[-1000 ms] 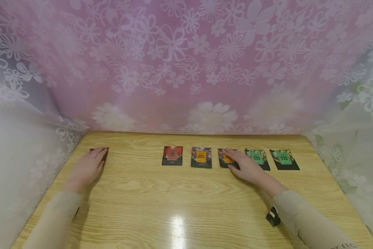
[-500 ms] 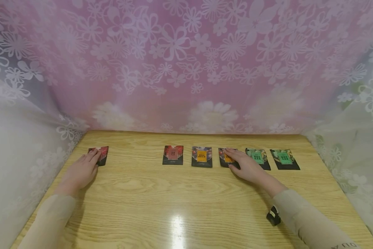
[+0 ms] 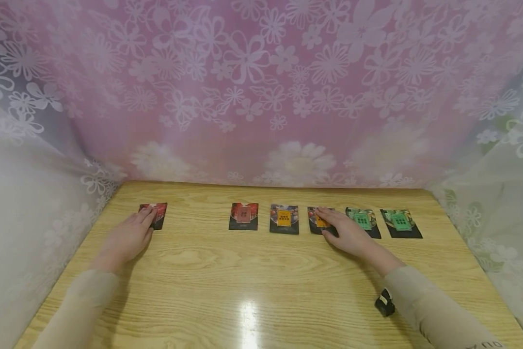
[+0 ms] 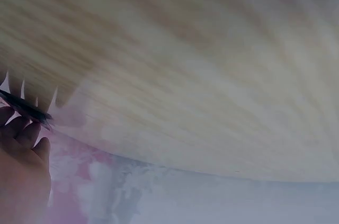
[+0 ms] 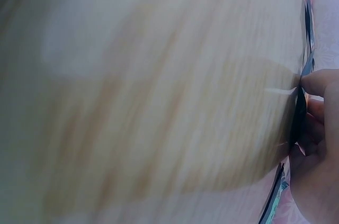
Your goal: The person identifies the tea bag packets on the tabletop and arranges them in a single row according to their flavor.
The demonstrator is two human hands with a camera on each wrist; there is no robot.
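Note:
At the far left, my left hand (image 3: 126,240) rests on a red-and-black packet (image 3: 160,213), its fingers extended over the front. In the left wrist view, fingertips of the left hand (image 4: 24,176) touch the dark packet's edge. My right hand (image 3: 349,235) lies with straight fingers over an orange-labelled packet (image 3: 314,226), covering its right part. The right wrist view shows that packet edge-on under the right hand (image 5: 318,150). Between the hands lie another red packet (image 3: 244,216) and another orange-labelled packet (image 3: 284,219).
Two green-labelled packets (image 3: 402,223) continue the row to the right, the nearer one partly behind the right hand. A small black object (image 3: 384,303) sits by the right sleeve. Flowered curtains (image 3: 287,97) border the wooden table (image 3: 209,281) at the back and sides.
The left hand shifts left and uncovers more of its red packet, then slides right with that packet along the table. The right hand stays over the orange-labelled packet.

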